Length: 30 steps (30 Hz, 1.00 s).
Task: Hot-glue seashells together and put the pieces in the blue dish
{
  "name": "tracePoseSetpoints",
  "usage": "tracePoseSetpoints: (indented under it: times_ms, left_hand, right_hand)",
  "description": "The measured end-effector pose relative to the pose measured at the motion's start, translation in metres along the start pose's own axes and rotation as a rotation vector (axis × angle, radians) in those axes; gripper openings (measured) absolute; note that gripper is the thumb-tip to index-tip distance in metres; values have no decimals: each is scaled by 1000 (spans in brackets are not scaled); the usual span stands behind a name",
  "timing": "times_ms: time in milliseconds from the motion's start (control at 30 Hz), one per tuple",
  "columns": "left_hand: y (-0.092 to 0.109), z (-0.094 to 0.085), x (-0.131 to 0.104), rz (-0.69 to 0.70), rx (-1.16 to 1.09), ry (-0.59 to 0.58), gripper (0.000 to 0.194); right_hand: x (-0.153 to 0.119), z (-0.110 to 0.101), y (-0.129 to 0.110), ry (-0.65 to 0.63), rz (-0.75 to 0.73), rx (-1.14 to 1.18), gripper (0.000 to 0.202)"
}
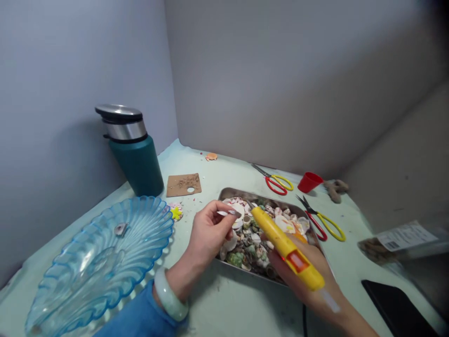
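Observation:
My left hand (pixel 210 229) pinches a small white piece (pixel 227 213), perhaps a shell, between thumb and fingertips above the left part of a metal tray (pixel 242 271). In my right hand (pixel 305 262) is a yellow glue gun (pixel 280 241), its nozzle pointing up and left toward the pinched piece, with a gap between them. Shells (pixel 250 248) of white, green and brown fill the tray beneath both hands. A glue stick shows at the gun's rear end, and a black cord runs down below my right hand.
A blue scalloped dish (pixel 101 262) and a teal bottle (pixel 136 164) stand left. Behind lies a brown card (pixel 184 185). To the right are two scissors (pixel 277 182) (pixel 321 217), a red cup (pixel 309 182), a plastic bag (pixel 403 241) and a black flat object (pixel 394 306).

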<state>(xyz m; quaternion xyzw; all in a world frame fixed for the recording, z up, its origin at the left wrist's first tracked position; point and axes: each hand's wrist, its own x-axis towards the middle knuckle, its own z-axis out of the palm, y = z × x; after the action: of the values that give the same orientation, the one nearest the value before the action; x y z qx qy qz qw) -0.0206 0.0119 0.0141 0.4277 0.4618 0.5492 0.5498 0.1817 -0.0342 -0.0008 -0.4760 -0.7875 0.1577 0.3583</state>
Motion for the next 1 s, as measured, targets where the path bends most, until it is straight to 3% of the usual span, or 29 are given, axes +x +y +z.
tracePoseSetpoints:
  times_ms: [133,233,733,1000]
  left_hand:
    - [1,0,-1,-18,47,23,18]
    - [1,0,-1,-20,68,34,16]
    - [3,-1,-3,-2,18,29,18]
    - [-1,-2,-2,13,6,21,17]
  right_hand:
    - [2,1,-3,-13,-227,21,25]
    - [6,1,-8,-32,-281,17,28]
    - [8,1,-13,-13,-248,7,24]
    - [5,-1,-11,-87,-176,81,20]
